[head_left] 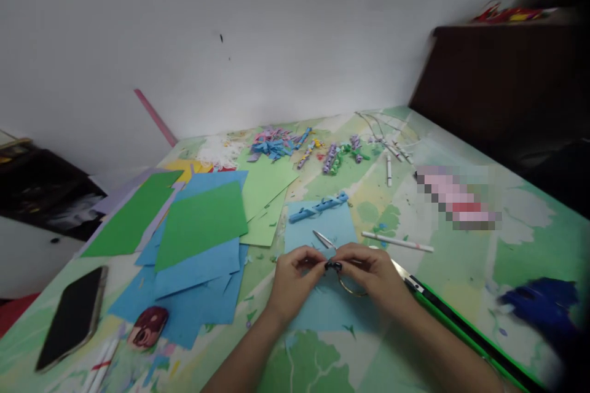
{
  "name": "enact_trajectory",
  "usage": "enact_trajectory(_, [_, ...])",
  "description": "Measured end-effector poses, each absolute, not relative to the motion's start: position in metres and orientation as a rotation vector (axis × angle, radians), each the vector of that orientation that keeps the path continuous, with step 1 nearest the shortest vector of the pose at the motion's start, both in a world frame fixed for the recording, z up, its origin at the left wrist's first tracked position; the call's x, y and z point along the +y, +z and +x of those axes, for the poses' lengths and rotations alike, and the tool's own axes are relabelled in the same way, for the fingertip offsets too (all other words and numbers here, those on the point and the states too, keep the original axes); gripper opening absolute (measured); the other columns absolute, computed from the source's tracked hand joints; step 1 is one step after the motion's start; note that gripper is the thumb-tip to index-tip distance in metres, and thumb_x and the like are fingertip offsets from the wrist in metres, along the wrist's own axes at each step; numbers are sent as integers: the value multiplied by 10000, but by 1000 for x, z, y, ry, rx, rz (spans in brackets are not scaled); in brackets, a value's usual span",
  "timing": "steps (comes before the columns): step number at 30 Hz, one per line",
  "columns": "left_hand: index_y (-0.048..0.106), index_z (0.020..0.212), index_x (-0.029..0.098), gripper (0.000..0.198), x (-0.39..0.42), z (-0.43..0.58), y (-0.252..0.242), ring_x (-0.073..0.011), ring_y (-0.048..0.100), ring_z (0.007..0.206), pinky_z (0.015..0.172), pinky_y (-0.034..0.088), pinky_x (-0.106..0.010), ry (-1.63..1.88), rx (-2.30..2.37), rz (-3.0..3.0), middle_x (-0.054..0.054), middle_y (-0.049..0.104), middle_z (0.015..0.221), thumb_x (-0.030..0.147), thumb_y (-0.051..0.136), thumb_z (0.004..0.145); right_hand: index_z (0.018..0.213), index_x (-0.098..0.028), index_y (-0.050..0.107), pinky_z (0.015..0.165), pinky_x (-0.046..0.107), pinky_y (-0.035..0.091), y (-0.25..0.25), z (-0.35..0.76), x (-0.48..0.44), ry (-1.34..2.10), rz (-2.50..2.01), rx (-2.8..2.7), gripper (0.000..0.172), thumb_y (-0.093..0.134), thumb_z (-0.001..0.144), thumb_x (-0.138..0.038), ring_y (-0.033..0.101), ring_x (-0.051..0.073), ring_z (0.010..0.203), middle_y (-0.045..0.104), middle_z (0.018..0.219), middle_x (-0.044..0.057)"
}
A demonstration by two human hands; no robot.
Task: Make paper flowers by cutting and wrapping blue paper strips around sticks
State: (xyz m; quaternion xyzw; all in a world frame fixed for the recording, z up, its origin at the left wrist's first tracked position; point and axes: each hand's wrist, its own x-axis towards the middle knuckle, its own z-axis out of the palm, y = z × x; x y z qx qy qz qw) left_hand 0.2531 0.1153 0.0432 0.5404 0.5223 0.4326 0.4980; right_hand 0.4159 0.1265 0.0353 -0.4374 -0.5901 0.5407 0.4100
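My left hand (299, 273) and my right hand (371, 273) meet at the fingertips over a light blue sheet of paper (318, 313). Thumbs and fingers are pinched together, and whatever lies between them is too small to make out. Dark nails show on the thumbs. A pair of scissors (324, 238) lies beneath the fingers, its blades pointing away and one handle loop partly covered by my right hand. Just beyond, a rolled blue paper stick (319, 207) with cut fringes rests on the sheet's far part.
Green sheets (203, 221) and blue sheets (198, 279) overlap at left, near a phone (71, 319) and a dark red case (148, 326). Paper scraps (274, 146) are heaped at the back. A green-edged cutter (461, 316) lies beside my right forearm; white sticks (397, 242) lie farther off.
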Motion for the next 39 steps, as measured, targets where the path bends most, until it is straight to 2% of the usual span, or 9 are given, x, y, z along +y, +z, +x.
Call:
enact_trajectory(6, [596, 684, 123, 79, 114, 254, 40, -117, 552, 650, 636, 460, -215, 1071, 1239, 1247, -28, 595, 673, 191, 635, 671, 767, -175, 686, 622, 280, 476, 28, 414, 126, 1396, -1186, -1307, 154, 671, 659, -285, 604, 170, 660, 668, 716, 48])
enact_trajectory(9, [590, 686, 124, 94, 114, 254, 39, -109, 547, 624, 609, 456, -208, 1065, 1250, 1226, -20, 586, 655, 202, 640, 669, 794, -180, 659, 659, 274, 479, 27, 412, 126, 1391, -1169, -1279, 193, 699, 620, -252, 608, 171, 714, 665, 766, 39])
enact_trajectory(15, [555, 675, 130, 114, 112, 255, 39, -97, 543, 601, 594, 453, -204, 1109, 1220, 1190, -5, 567, 642, 206, 640, 670, 711, -161, 641, 587, 258, 450, 29, 412, 126, 1327, -1193, -1322, 144, 676, 649, -285, 575, 153, 627, 634, 656, 30])
enact_trajectory(19, [517, 673, 139, 110, 110, 258, 40, -88, 532, 576, 574, 443, -201, 1125, 1178, 1171, 11, 539, 622, 183, 618, 683, 706, -164, 646, 606, 253, 446, 29, 413, 126, 1314, -1166, -1312, 120, 672, 651, -268, 577, 152, 647, 639, 678, 27])
enact_trajectory(24, [502, 669, 142, 111, 109, 260, 40, -90, 526, 565, 569, 441, -207, 1129, 1157, 1212, 12, 530, 611, 173, 608, 687, 697, -159, 640, 608, 256, 445, 32, 412, 125, 1374, -1130, -1298, 134, 672, 649, -280, 578, 152, 639, 640, 667, 30])
enact_trajectory(29, [545, 669, 135, 72, 109, 260, 42, -115, 546, 671, 661, 456, -228, 1222, 1203, 1334, -17, 566, 682, 165, 609, 682, 649, -155, 617, 600, 241, 427, 32, 409, 125, 1373, -1102, -1269, 139, 685, 639, -277, 554, 131, 631, 629, 667, 21])
enact_trajectory(39, [531, 658, 133, 153, 109, 259, 45, -103, 560, 582, 599, 461, -223, 1190, 1200, 1205, 1, 563, 619, 223, 655, 656, 632, -153, 584, 583, 251, 425, 28, 406, 126, 1395, -1091, -1255, 207, 686, 642, -332, 545, 136, 617, 612, 643, 29])
